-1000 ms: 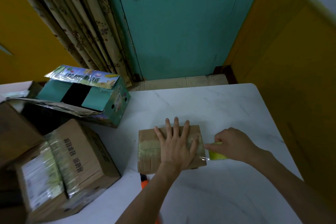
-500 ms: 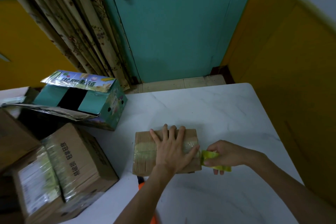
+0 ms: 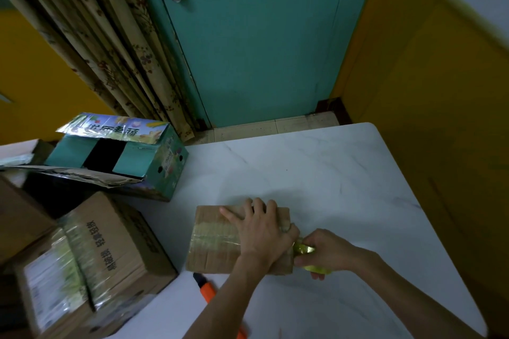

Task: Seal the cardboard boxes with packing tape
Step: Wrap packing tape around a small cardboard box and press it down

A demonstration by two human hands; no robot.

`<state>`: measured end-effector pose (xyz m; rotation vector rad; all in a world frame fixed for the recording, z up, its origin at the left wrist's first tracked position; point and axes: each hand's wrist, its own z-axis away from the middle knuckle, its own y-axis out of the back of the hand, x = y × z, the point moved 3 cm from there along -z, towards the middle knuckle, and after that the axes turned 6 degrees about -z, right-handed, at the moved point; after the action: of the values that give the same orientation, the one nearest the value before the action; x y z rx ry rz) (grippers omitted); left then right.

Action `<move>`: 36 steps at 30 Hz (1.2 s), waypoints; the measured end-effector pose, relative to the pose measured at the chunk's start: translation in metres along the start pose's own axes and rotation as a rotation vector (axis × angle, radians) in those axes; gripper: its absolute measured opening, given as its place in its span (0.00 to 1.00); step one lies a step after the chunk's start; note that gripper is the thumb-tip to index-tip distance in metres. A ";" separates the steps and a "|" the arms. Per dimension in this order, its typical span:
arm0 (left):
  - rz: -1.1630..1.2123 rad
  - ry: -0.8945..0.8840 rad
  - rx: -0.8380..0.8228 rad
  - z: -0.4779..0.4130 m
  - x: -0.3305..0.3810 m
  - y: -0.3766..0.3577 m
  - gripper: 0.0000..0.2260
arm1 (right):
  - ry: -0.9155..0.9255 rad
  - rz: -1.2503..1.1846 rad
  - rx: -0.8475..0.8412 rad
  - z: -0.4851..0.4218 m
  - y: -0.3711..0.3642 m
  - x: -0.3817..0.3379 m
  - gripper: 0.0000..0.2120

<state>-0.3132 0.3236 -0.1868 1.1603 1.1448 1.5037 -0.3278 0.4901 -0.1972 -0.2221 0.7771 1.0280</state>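
- One small brown cardboard box (image 3: pixel 217 242) lies flat on the white marble-patterned counter (image 3: pixel 316 173), on the part nearest me. A single band of clear tape (image 3: pixel 212 237) runs across its top.
- My left hand (image 3: pixel 261 231) lies palm down on the right half of the box's top. Its fingers are stretched toward the far edge and press on the cardboard, and the thumb is at the right end.
- My right hand (image 3: pixel 329 252) is just beside the box's right end, fingers curled round one roll of yellow-green packing tape (image 3: pixel 303 249). The roll sits against that end of the box.
- One orange utility knife (image 3: pixel 208 290) lies on the counter just in front of the box. My left forearm crosses over it.
- To the left I count three more boxes:
  - a teal printed carton (image 3: pixel 154 170) with its flaps open
  - a large brown cardboard box with black lettering (image 3: pixel 118 242), near the small one
  - a plain brown box (image 3: pixel 19 217), cut off at the edge of view
- Beyond the counter stand one teal door (image 3: pixel 248 49), a floral curtain (image 3: pixel 110 49) and yellow walls (image 3: pixel 427 91).
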 end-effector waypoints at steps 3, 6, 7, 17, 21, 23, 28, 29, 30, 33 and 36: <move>-0.002 0.013 0.028 0.000 -0.002 -0.005 0.23 | -0.062 -0.009 0.034 -0.009 0.000 0.011 0.13; 0.003 0.010 0.030 0.000 -0.002 -0.005 0.23 | -0.065 -0.014 0.037 -0.016 0.000 0.014 0.17; 0.005 0.014 0.035 0.000 -0.002 -0.003 0.23 | -0.060 -0.016 0.026 -0.017 0.000 0.014 0.17; 0.085 0.011 -0.095 -0.006 -0.007 0.024 0.25 | 0.017 0.092 0.080 0.033 0.029 -0.019 0.22; 0.253 0.056 -0.063 -0.012 -0.020 0.048 0.18 | 0.089 0.185 0.123 0.046 0.034 -0.056 0.21; 0.344 0.061 -0.054 -0.010 -0.033 0.057 0.20 | 0.096 0.202 0.079 0.051 0.035 -0.078 0.19; 0.637 0.061 0.043 0.002 -0.080 0.066 0.16 | 0.131 0.400 0.036 0.060 0.022 -0.129 0.20; 0.682 0.072 0.061 0.005 -0.088 0.066 0.14 | 0.166 0.497 0.071 0.058 0.017 -0.136 0.22; 0.711 0.085 0.076 0.007 -0.093 0.065 0.13 | 0.199 0.607 0.112 0.053 0.014 -0.141 0.24; 0.773 0.108 0.102 0.010 -0.107 0.062 0.12 | 0.238 0.808 0.236 0.030 0.012 -0.142 0.29; 0.794 0.105 0.096 0.010 -0.113 0.060 0.13 | 0.280 0.796 0.303 0.008 0.017 -0.133 0.30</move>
<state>-0.2914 0.2044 -0.1442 1.7409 0.8572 2.1293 -0.3754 0.4118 -0.0986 0.2355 1.3147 1.6203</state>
